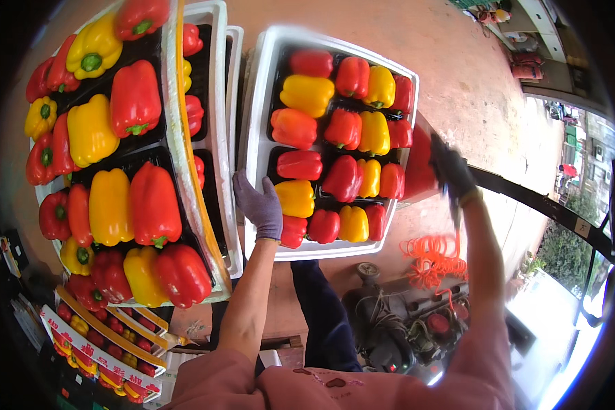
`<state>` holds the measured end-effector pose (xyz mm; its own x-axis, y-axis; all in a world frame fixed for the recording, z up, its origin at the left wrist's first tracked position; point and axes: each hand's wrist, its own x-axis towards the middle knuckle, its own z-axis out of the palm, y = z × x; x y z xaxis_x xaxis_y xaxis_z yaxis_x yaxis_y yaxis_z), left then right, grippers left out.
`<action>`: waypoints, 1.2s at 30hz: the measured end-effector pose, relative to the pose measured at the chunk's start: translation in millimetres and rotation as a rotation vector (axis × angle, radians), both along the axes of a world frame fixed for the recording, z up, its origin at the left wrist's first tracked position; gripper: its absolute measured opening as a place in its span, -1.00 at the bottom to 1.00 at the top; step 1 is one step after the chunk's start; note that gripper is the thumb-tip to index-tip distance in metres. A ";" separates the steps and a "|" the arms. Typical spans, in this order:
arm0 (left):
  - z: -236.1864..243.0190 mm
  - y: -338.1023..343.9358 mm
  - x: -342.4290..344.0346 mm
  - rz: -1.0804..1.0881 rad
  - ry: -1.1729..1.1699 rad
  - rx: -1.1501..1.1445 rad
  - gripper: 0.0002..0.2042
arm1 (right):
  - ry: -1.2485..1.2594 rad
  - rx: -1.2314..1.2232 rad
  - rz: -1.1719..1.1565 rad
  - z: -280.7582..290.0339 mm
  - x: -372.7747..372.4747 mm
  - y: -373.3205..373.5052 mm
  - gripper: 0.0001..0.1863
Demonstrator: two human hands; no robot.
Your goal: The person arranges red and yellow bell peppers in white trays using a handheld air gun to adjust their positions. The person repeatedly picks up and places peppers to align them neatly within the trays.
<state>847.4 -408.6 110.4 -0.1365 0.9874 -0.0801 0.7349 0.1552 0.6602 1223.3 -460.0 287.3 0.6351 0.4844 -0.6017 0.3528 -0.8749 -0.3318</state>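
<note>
A white foam box (253, 143) in front of me holds rows of red and yellow bell peppers in black trays. My left hand (260, 206), in a purple-grey glove, straddles its near left wall, thumb inside and fingers outside. One yellow bell pepper (295, 198) lies right beside that thumb. Off the box's right side is my right hand (454, 171), in a dark glove and blurred by motion. A dark streak runs down from it; whether this is a held tool, I cannot make out. The right fingers are too smeared to read.
To my left stands a stacked foam box (203, 225) of larger-looking bell peppers, with another box (234, 137) beneath. Low at left are printed cartons (102, 348) of peppers. A red coiled hose (430, 261) hangs above machinery (389, 321) at lower right. A dark bar (533, 203) crosses the right side.
</note>
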 end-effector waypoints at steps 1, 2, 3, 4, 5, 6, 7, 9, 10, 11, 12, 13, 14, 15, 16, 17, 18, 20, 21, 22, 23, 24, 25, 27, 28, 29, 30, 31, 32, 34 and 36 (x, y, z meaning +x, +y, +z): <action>-2.8 2.5 1.6 0.015 0.010 -0.021 -0.47 | 0.046 -0.041 -0.032 0.0 -7.0 -36.8 -0.29; -5.5 6.2 2.4 0.022 0.010 -0.019 -0.46 | 0.145 -0.095 -0.173 1.7 -16.3 -71.0 -0.26; -7.7 9.9 2.5 0.027 0.008 -0.072 -0.45 | 0.171 -0.090 -0.166 1.6 -29.5 -100.4 -0.26; -9.7 13.9 2.8 0.031 0.001 -0.106 -0.44 | 0.207 -0.037 -0.110 -2.1 -39.4 -117.7 -0.29; -11.1 18.2 2.3 0.037 -0.004 -0.107 -0.43 | 0.181 -0.050 0.006 -2.0 -49.9 -131.1 -0.33; -12.3 22.2 2.3 0.043 0.021 -0.127 -0.42 | 0.208 0.020 -0.024 0.6 -61.1 -138.6 -0.36; -12.9 26.0 1.5 0.029 0.006 -0.160 -0.41 | 0.332 -0.153 -0.350 2.6 -69.2 -136.0 -0.41; -13.6 32.1 -0.5 0.000 -0.004 -0.215 -0.40 | 0.397 -0.168 -0.228 3.3 -62.5 -98.1 -0.51; -15.0 36.9 -1.7 -0.020 0.035 -0.237 -0.40 | 0.287 0.070 0.097 -0.8 -59.6 -70.3 -0.57; -16.4 38.2 -2.9 -0.040 0.098 -0.241 -0.41 | 0.227 0.203 0.185 -4.1 -56.2 -41.3 -0.62; -18.8 40.3 -3.9 -0.063 0.123 -0.242 -0.41 | 0.233 0.383 0.168 -9.2 -52.7 -11.6 -0.62; -21.6 41.4 -5.4 -0.086 0.184 -0.194 -0.40 | 0.218 0.369 0.315 -9.9 -39.5 18.8 -0.61; -25.5 41.6 -6.4 -0.080 0.164 -0.208 -0.38 | 0.216 0.305 0.164 -12.6 -29.1 48.2 -0.61; -30.1 41.4 -7.4 -0.084 0.162 -0.217 -0.38 | 0.224 0.297 0.051 -13.1 -21.8 67.2 -0.61; -35.2 40.9 -8.5 -0.087 0.184 -0.190 -0.38 | 0.216 0.247 0.073 -11.8 -18.4 71.8 -0.59; -40.4 40.8 -10.4 -0.090 0.233 -0.160 -0.37 | 0.208 0.195 0.095 -11.3 -16.7 72.0 -0.58; -45.4 41.4 -12.7 -0.093 0.233 -0.177 -0.37 | 0.200 0.140 0.115 -9.8 -14.6 67.4 -0.56; -54.2 40.5 -16.8 -0.092 0.155 -0.134 -0.36 | 0.288 0.118 0.031 -8.8 -22.6 29.4 -0.52; -57.9 40.4 -18.7 -0.088 0.133 -0.102 -0.36 | 0.312 0.111 -0.009 -9.8 -25.4 9.5 -0.50; -60.4 40.6 -21.0 -0.095 0.147 -0.120 -0.36 | 0.249 0.168 0.007 -12.5 -22.4 -2.5 -0.48; -62.5 41.4 -22.7 -0.108 0.171 -0.121 -0.34 | 0.169 0.227 0.021 -14.4 -17.9 -14.4 -0.42; -63.5 42.0 -24.6 -0.124 0.168 -0.114 -0.32 | 0.167 0.271 -0.005 -14.6 -2.6 -18.7 -0.40; -64.1 43.5 -25.3 -0.131 0.186 -0.122 -0.31 | 0.166 0.315 -0.031 -14.2 12.0 -21.5 -0.38; -62.9 46.4 -27.7 -0.135 0.134 -0.184 -0.29 | 0.280 0.349 -0.316 -7.8 44.8 -22.3 -0.38; -61.7 47.6 -28.3 -0.153 0.125 -0.194 -0.30 | 0.255 0.303 -0.417 -5.7 56.5 -21.8 -0.39; -59.9 48.9 -28.8 -0.163 0.125 -0.179 -0.31 | 0.266 0.322 -0.465 -3.8 63.8 -23.6 -0.41; -57.5 49.7 -28.5 -0.168 0.059 -0.193 -0.32 | 0.238 0.326 -0.367 -2.3 60.1 -36.6 -0.42; -54.2 49.6 -28.2 -0.173 -0.005 -0.189 -0.32 | 0.186 0.299 -0.260 -1.8 49.2 -55.1 -0.40; -49.8 48.3 -26.8 -0.173 -0.071 -0.182 -0.33 | 0.176 0.276 -0.222 -1.6 38.4 -73.1 -0.39; -38.2 46.2 -18.2 -0.166 0.058 -0.164 -0.36 | 0.223 0.126 -0.314 2.1 16.9 -111.4 -0.33; -20.2 41.9 -2.3 -0.209 0.162 -0.008 -0.38 | 0.343 0.069 -0.455 3.4 12.7 -128.5 -0.30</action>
<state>845.0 -366.6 90.2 0.0583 0.9950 -0.0814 0.8477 -0.0063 0.5305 1236.0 -588.5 290.6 0.5626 0.2530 -0.7870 -0.1926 -0.8857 -0.4224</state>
